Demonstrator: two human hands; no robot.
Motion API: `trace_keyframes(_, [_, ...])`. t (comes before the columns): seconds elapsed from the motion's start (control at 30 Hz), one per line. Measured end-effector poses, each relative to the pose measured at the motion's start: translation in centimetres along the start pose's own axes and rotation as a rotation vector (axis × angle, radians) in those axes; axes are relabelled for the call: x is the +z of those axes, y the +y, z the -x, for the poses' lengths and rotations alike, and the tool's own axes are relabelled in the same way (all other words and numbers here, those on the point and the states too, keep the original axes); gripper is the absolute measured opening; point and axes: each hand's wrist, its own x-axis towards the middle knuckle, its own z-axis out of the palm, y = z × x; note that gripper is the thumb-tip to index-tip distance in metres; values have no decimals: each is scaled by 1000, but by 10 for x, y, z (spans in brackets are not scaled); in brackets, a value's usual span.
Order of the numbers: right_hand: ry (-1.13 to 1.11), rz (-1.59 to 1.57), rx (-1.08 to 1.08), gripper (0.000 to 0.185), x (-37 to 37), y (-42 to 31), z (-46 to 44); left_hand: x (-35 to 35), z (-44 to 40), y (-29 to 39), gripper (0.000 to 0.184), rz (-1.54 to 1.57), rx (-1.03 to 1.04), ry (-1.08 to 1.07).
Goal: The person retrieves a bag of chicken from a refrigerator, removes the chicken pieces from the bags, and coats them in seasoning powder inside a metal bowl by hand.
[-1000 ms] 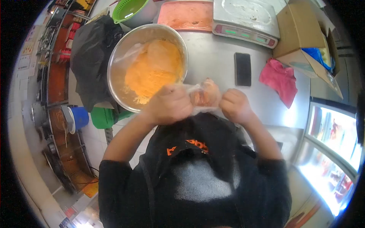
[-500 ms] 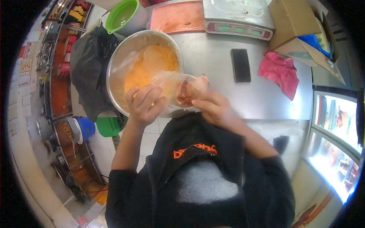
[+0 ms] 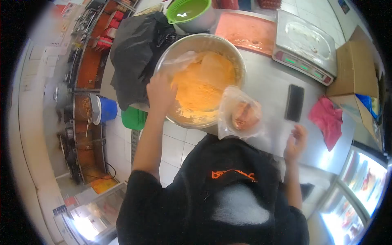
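Note:
A wide metal bowl holds orange-yellow powder, with clear plastic film at its back left. My left hand is at the bowl's left side, just below that film; its fingers are smeared by motion, and I cannot tell whether they grip anything. Right of the bowl, near the table's front edge, lies a clear plastic bag with reddish-brown food inside. Neither hand touches this bag. My right hand is off to its right, holding nothing, fingers apart.
A phone and a pink cloth lie on the metal table at right. Behind are a scale, a pink tray and a green strainer. A black bag is left; a cardboard box is right.
Both hands have let go of the plastic bag of food, which now rests beside the bowl. My left hand moved to the bowl's left side, my right hand away right. The camera view has turned.

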Motion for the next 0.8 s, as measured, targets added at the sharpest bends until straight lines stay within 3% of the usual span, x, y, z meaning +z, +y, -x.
trace_keyframes(0.03, [-7, 16, -9, 45, -3, -4, -4, 13, -16, -1, 29, -115, -133, -66])
trace_keyframes(0.13, [8, 35, -30, 44, -6, -9, -8, 59, -59, -11, 34, -58, -236, -178])
trace_keyframes(0.27, [95, 61, -19, 42, -13, -13, -3, 92, -74, -32, 31, -99, -120, -84])
trace_keyframes(0.33, [147, 58, -22, 40, -16, -20, 2, 64, -66, -33, 19, 527, -272, 19])
trace_keyframes(0.37, [191, 37, -19, 39, -15, -29, 4, 47, -63, -37, 19, 537, -263, 21])
trace_keyframes(0.43, [237, 23, -21, 37, -8, -61, 1, 13, -53, -52, 20, 854, -442, -40])
trace_keyframes(0.6, [59, -4, -488, 31, 63, -224, -21, -17, -35, -82, 18, 1303, -334, -119])
trace_keyframes(0.67, [-120, -25, -605, 30, 120, -266, -32, -15, -27, -82, 15, 1734, -411, -256])
trace_keyframes(0.73, [-511, 32, -236, 31, 170, -285, -34, -5, -14, -79, 15, 2076, -446, -404])
trace_keyframes(0.77, [-662, 9, 9, 32, 199, -280, -30, 8, -8, -76, 16, 2192, -602, -475])
trace_keyframes(0.8, [-579, 5, 119, 32, 228, -265, -21, 19, -3, -71, 17, 2294, -763, -556])
